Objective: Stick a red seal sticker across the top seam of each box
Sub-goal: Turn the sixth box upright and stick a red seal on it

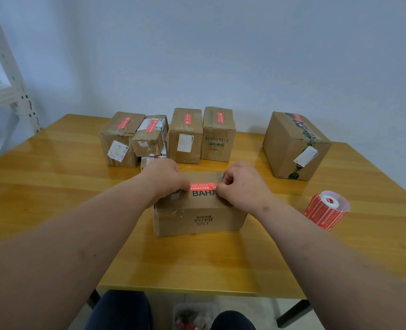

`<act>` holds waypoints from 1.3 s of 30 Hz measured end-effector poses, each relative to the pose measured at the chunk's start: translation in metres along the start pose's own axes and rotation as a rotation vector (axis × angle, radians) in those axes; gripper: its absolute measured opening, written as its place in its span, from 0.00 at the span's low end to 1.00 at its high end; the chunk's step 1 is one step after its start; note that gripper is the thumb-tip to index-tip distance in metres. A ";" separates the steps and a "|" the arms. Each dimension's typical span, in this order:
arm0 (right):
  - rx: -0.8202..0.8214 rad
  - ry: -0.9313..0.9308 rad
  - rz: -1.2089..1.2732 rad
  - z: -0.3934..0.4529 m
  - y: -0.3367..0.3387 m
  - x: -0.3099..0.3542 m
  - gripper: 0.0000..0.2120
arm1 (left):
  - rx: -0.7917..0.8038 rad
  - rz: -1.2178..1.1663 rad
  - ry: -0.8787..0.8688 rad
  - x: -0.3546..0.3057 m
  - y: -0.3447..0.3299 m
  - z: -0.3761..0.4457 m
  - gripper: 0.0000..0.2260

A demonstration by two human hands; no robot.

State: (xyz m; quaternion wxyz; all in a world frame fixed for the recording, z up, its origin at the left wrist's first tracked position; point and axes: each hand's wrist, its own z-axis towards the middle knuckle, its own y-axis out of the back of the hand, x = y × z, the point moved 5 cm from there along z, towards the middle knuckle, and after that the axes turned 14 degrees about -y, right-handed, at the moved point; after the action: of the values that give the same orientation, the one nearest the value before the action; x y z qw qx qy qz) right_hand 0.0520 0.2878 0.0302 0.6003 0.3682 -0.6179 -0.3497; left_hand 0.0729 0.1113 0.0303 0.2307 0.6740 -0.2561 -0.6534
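Hands (pixel 166 178) (pixel 241 184) pinch sticker (pixel 203 186) — between them.

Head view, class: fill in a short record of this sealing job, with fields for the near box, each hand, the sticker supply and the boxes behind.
near box: BAHA box, front centre of table
sticker: red seal sticker stretched over its top
left hand: holds sticker's left end
right hand: pinches sticker's right end
supply: sticker roll, right of box
behind: back boxes, red stickers visible on five tops
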 end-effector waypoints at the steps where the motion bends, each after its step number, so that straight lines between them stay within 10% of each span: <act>1: -0.007 -0.010 0.003 0.000 0.000 0.000 0.08 | 0.003 -0.025 0.007 0.001 0.000 -0.001 0.08; 11: 0.039 -0.266 0.422 0.004 0.004 -0.021 0.07 | 0.036 -0.190 0.040 0.000 -0.006 -0.003 0.17; 20: 0.162 -0.320 0.266 0.007 -0.015 -0.005 0.49 | -0.014 0.045 0.027 0.001 -0.011 -0.008 0.31; 39: 0.314 -0.434 0.713 0.005 -0.016 -0.021 0.22 | -0.023 -0.104 0.051 0.016 -0.016 0.002 0.18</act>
State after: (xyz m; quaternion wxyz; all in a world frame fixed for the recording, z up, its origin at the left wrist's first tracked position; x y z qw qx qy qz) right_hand 0.0473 0.2983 0.0053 0.4765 0.1370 -0.8635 -0.0918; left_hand 0.0722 0.1136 0.0078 0.2107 0.7002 -0.2073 -0.6499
